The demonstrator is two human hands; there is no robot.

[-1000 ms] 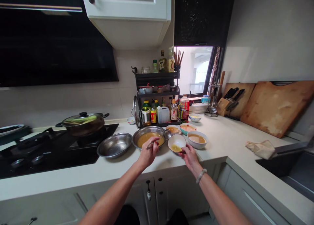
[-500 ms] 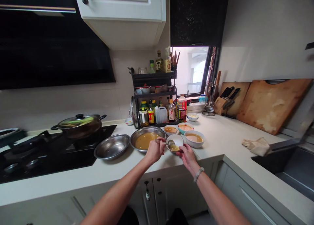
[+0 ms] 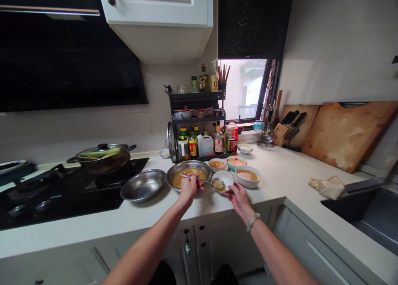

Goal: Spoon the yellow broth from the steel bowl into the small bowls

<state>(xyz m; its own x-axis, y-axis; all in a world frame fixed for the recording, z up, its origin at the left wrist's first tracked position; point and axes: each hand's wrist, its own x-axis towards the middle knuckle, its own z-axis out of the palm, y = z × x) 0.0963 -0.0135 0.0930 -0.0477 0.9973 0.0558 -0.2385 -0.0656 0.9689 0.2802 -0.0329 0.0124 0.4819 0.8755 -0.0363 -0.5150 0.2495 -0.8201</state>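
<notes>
My left hand [image 3: 189, 187] is closed around the handle of a metal spoon [image 3: 219, 184], whose bowl end holds some yellowish-brown liquid. The spoon's head is over a small white bowl [image 3: 229, 178] with a little of that liquid in the bottom. Gripping the near right side of this bowl is my right hand [image 3: 239, 198], thumb and fingers at the rim. A wide metal basin [image 3: 169, 178] of the same liquid stands just beyond my left hand, which hides part of its near rim. To the right sits a white bowl [image 3: 248, 184] filled with the liquid.
Behind stand a small filled bowl [image 3: 217, 169] and a green-rimmed bowl [image 3: 231, 167]. An empty metal basin [image 3: 143, 193] lies left, beside the stove [image 3: 77, 198] with a lidded pot [image 3: 108, 162]. A condiment rack [image 3: 199, 121] backs the counter; a sink [image 3: 370, 218] is right.
My left hand has shifted left over the basin's edge, and more of the spoon's handle shows. The spoon's head stays at the small bowl. My right hand keeps its grip; the view has shifted slightly.
</notes>
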